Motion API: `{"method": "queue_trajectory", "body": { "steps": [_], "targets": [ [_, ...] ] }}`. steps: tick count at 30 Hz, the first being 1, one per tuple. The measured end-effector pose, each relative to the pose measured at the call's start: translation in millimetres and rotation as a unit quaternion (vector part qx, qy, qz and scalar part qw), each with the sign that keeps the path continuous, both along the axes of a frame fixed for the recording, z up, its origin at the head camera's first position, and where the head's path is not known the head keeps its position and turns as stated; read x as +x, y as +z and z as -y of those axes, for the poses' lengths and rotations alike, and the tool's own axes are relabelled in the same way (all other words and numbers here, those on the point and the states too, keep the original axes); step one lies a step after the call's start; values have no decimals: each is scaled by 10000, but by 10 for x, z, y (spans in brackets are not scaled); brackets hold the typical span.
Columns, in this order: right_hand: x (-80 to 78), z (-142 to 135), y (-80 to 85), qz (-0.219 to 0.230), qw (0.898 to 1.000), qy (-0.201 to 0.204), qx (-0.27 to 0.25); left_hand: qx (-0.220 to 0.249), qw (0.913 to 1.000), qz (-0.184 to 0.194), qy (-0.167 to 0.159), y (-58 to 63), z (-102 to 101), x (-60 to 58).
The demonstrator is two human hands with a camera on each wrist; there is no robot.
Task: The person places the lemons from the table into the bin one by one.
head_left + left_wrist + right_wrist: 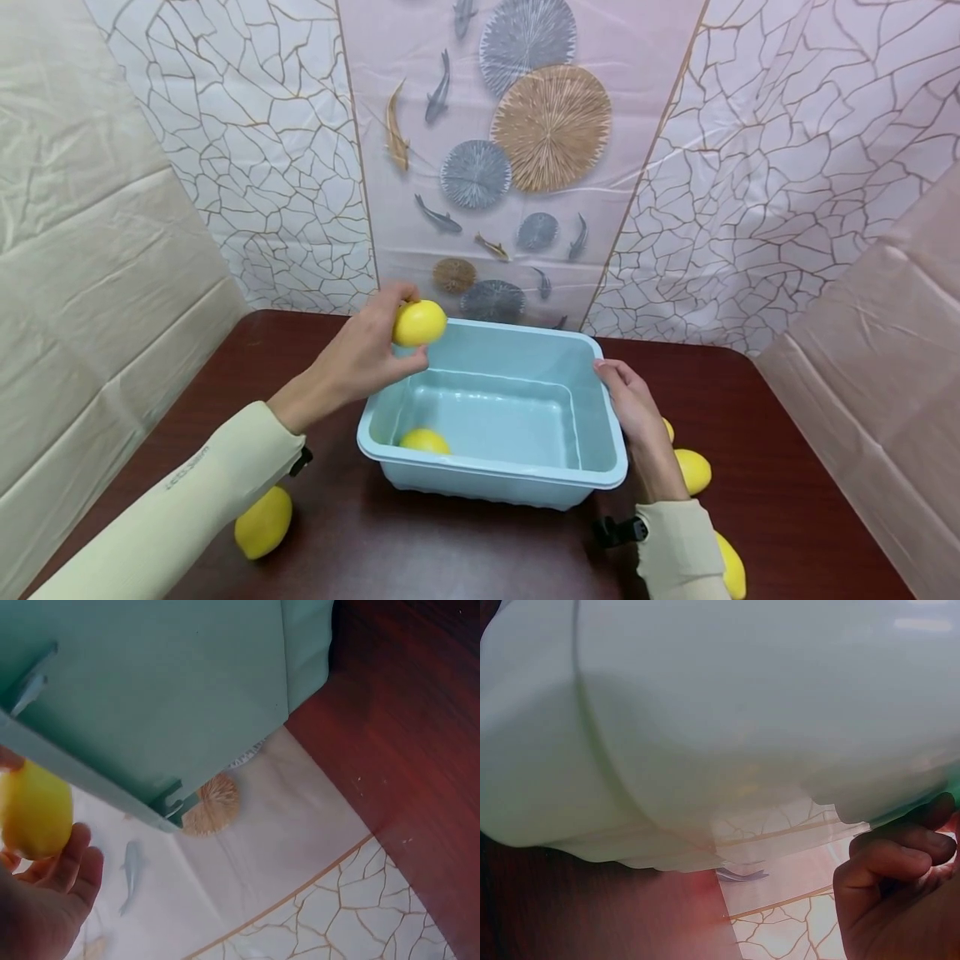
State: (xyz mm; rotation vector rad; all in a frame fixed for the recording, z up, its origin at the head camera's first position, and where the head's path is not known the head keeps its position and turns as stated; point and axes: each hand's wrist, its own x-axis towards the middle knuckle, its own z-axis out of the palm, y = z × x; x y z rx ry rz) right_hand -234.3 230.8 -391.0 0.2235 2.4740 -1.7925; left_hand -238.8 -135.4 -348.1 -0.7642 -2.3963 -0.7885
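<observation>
My left hand point(367, 346) holds a yellow lemon point(420, 323) between thumb and fingers, above the left back part of a light blue plastic basin point(495, 475). The left wrist view shows the same lemon point(36, 810) beside the basin's rim, with fingers curled round it. My right hand point(633, 408) grips the basin's right rim, thumb on top; in the right wrist view its fingers point(885, 870) curl under that rim. Inside the basin, a second lemon point(425, 441) lies at the front left corner, partly hidden by the front wall.
On the dark red table point(315, 533), one lemon point(263, 522) lies left of the basin, near my left sleeve. To the right, a lemon point(693, 472) and another lemon point(731, 567) lie by my right forearm, with a third partly hidden behind the wrist. Patterned sheets point(285, 167) hang behind.
</observation>
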Motion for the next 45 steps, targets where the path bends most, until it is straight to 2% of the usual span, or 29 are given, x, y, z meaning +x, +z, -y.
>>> {"method": "queue_trajectory", "body": {
  "steps": [6, 13, 17, 20, 25, 34, 40, 45],
  "targets": [
    [-5, -20, -12, 1, 10000, -44, 19, -210, 9989, 357, -214, -25, -76, -72],
    [-4, -17, -16, 0, 10000, -74, 9, -384, 9934, 1034, -322, -93, -147, -101],
    [-8, -14, -5, -36, 10000, -64, -2, -511, 9897, 1185, -625, -134, -188, -135],
    [-10, -16, 2, -63, 10000, -68, 3, -748, 9856, 1244, -872, -156, -226, -166],
    [-13, -25, 11, -27, 9999, -105, 34, -1492, 9741, 1221, -1179, -161, -301, -221],
    [-28, -51, 10, 27, 9999, -108, 115, -2832, 9401, 1075, -1560, -174, -453, -320],
    [-38, -43, 8, 43, 9999, -80, -85, -3764, 9072, 1143, -1493, -196, -520, -360],
    [-35, -22, -15, 27, 9999, -15, -141, -4291, 8800, 1588, -1273, -235, -507, -328]
  ]
}}
